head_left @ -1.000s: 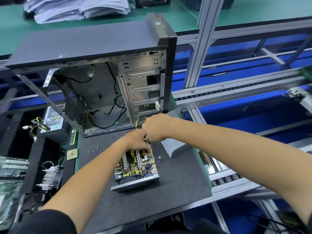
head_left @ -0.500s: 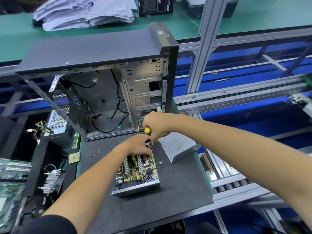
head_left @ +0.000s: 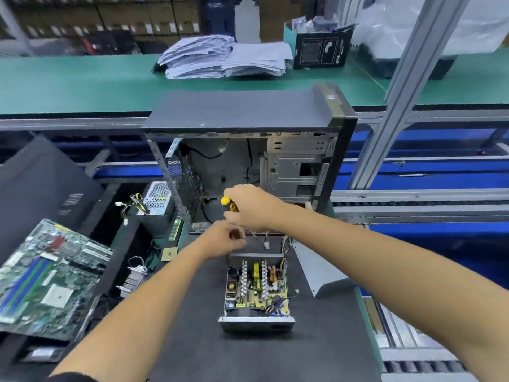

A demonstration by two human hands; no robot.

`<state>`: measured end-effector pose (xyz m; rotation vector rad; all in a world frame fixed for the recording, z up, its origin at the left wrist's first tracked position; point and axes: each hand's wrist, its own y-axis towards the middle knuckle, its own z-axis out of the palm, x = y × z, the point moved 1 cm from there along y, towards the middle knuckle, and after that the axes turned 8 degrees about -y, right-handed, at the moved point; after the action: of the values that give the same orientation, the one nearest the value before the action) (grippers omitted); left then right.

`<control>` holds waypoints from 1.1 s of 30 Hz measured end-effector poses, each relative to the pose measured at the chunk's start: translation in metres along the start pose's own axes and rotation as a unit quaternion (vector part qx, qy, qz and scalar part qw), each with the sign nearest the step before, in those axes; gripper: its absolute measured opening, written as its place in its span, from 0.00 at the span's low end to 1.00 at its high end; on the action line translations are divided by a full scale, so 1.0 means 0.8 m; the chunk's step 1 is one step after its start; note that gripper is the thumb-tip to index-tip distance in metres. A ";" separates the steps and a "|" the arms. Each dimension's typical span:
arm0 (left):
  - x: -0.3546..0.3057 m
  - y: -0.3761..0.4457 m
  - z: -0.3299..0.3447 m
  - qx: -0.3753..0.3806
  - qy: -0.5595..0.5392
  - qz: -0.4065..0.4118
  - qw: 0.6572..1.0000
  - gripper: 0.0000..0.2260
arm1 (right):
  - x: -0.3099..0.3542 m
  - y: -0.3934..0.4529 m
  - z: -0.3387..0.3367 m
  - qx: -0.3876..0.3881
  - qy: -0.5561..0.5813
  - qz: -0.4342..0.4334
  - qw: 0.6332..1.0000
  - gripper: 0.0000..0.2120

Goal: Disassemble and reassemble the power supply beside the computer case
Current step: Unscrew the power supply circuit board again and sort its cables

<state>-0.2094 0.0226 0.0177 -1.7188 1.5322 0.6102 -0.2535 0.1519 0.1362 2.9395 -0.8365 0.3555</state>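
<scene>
Right hand (head_left: 253,206) gripping yellow-handled screwdriver (head_left: 229,203), black box (head_left: 322,49) labelled "850"

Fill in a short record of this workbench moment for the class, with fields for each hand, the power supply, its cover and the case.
right hand: grips a yellow-handled screwdriver
left hand: fingers curled, contents unclear
power supply: lid off, circuit board exposed, on the dark mat
metal cover: lying right of the supply
computer case: upright, side open, behind the supply
</scene>
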 end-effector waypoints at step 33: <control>0.088 -0.012 0.013 0.102 0.039 0.007 0.994 0.04 | 0.012 0.085 0.090 0.091 0.006 0.080 0.993 0.09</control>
<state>-0.1863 -0.0129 -0.0406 -1.5942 1.6036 0.3826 -0.2665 0.0804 0.0687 3.0373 -1.0974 0.4839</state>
